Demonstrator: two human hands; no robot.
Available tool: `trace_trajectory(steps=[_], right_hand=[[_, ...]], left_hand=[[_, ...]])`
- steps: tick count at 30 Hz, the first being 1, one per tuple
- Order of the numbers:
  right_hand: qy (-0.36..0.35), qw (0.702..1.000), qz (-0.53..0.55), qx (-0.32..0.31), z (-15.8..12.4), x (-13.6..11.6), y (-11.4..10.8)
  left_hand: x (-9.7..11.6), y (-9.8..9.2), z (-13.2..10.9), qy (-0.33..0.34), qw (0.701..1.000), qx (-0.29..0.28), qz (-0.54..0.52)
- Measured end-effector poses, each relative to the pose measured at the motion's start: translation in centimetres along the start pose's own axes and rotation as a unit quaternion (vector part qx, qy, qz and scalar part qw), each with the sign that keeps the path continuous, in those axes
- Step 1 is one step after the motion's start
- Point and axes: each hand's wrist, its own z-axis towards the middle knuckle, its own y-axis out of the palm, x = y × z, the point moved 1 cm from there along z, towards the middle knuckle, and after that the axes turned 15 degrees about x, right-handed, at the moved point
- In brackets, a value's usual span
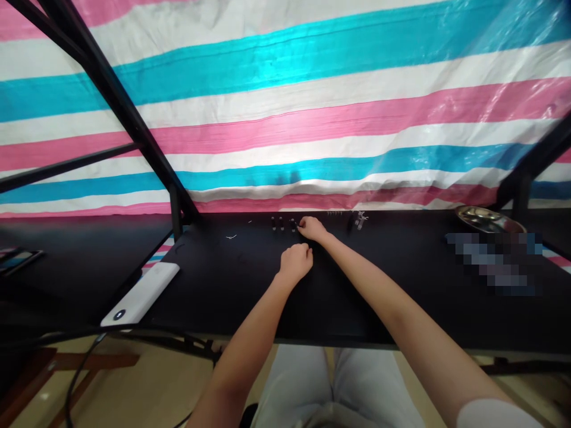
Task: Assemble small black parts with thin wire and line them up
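Striped plastic sheeting (pixel 285 65) in blue, pink and white hangs behind a black desk (pixel 348 297), seen from above through the head camera I follow from afar. Just left of the right hand's fingertips, toward the desk's far edge, is a small dark piece (pixel 293 225) with pale marks. Two similar pieces (pixel 277 224) are side by side, farther left.

The right hand (pixel 301 226) reaches in with thumb and fingers drawn close together; whether they grip, touch or only adjoin that piece is too small for me to make out. The left hand (pixel 297 261) is nearer the person, knuckles up and fingers curled under; I can't see inside it, so I can't say whether it has hold of anything.

I judge the piece light and stiff, perhaps smooth enough to slip or tip over at a nudge. A gentle fingertip pinch on its two long sides, near the middle, looks the surest hold; I can't judge how fragile it is.

To the right along the far edge are a row of tiny bits (pixel 334 213), some clear-looking parts (pixel 360 220) and a shiny metal dish (pixel 491 219). At left is a white power bank (pixel 147 291).
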Motion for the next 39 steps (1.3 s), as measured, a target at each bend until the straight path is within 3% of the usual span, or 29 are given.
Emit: trace_trajectory(steps=[12, 18, 23, 29, 34, 39], right_hand=[[0.033, 0.998, -0.034, 0.035, -1.0, -0.1, -0.9], [0.086, 0.988, 0.078, 0.100, -2.4, 2.4, -3.3], [0.048, 0.964, 0.212, 0.155, -5.7, 4.4, -6.8], [-0.036, 0.966, 0.184, 0.177, -10.9, 4.6, -10.0], [-0.115, 0.964, 0.166, 0.174, -13.0, 4.2, -10.7], [-0.102, 0.960, 0.186, 0.181, -13.4, 3.9, -10.5]], left_hand=[[0.2, -0.1, 0.0, -0.009, 1.000, -0.023, -0.011], [0.3, -0.1, 0.0, -0.012, 0.999, 0.012, -0.027], [0.7, -0.8, 0.0, -0.027, 0.993, 0.073, -0.084], [1.3, -1.7, -0.2, 0.012, 0.974, 0.145, -0.173], [1.8, -1.5, -0.6, 0.096, 0.963, 0.144, -0.205], [1.9, -1.3, -0.7, 0.117, 0.959, 0.153, -0.208]])
